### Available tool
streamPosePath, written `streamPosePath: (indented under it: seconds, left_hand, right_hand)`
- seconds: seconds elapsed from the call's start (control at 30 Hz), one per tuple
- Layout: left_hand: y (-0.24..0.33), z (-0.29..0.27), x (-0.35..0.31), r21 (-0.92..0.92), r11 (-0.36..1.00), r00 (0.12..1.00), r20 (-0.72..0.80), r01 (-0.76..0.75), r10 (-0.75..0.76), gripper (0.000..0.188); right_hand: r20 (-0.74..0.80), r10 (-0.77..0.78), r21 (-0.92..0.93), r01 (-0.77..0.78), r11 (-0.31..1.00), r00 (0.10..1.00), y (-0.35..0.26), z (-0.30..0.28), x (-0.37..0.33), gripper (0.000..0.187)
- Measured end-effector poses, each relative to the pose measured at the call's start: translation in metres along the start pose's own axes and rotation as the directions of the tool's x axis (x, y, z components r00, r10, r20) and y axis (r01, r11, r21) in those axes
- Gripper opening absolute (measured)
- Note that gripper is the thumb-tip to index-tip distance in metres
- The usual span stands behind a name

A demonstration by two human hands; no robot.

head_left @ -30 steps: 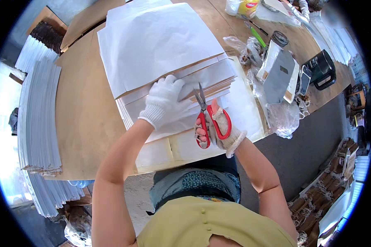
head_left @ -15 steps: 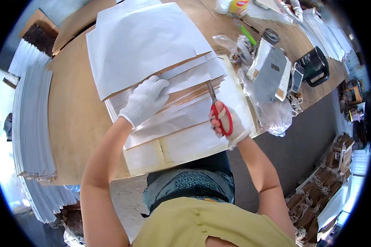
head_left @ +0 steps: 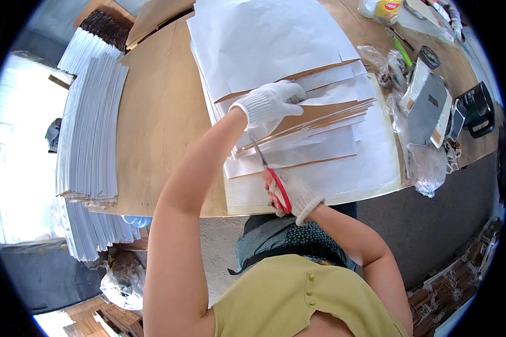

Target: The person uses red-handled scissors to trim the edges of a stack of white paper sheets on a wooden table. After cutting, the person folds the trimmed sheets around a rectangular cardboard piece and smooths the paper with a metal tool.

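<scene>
A stack of large paper sheets (head_left: pixel 275 42), white with brown showing at the folded edges, lies on the table. My left hand (head_left: pixel 272 102), in a white knitted glove, rests across the staggered near edges, fingers bent around a white paper flap. Its underside grip is partly hidden. My right hand (head_left: pixel 291 196), in a glove that leaves fingertips bare, holds red-handled scissors (head_left: pixel 278 188). Their blades point away from me, with the tip at the left ends of the layered edges (head_left: pixel 315 124), just below my left wrist. Whether the blades touch paper I cannot tell.
A white board (head_left: pixel 376 163) lies beneath the stack. Tall bundles of folded white paper (head_left: pixel 90 129) stand at the left table edge. At right are a grey flat panel (head_left: pixel 426 109), a black mug (head_left: pixel 478 109), a phone (head_left: pixel 457 119), plastic bags (head_left: pixel 427 168) and a green-handled tool (head_left: pixel 402 50).
My right hand has carried the scissors from the right side of the edges to their left end. My left hand stays on the sheets. The whole view has shifted, moving the table rightward in the picture.
</scene>
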State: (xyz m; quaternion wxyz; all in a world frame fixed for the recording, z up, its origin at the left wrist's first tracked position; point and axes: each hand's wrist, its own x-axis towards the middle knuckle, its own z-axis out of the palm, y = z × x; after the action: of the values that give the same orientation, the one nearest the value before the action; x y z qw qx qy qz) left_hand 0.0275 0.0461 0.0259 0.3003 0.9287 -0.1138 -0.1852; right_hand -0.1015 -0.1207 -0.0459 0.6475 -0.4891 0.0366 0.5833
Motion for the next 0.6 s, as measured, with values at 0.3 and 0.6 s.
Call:
streamPosePath:
  seconds: [0.3, 0.6]
  left_hand:
    - [-0.019, 0.002, 0.015, -0.173, 0.985, 0.999, 0.038, -0.006, 0.013, 0.04]
    - [0.037, -0.056, -0.008, 0.828, 0.561, 0.946, -0.179, -0.003, 0.269, 0.021]
  right_hand:
    - [0.012, -0.078, -0.103, 0.078, 0.992, 0.997, 0.012, -0.011, -0.001, 0.052]
    - [0.215, -0.196, 0.096, 0.179, 0.979, 0.957, 0.023, -0.016, 0.0, 0.044]
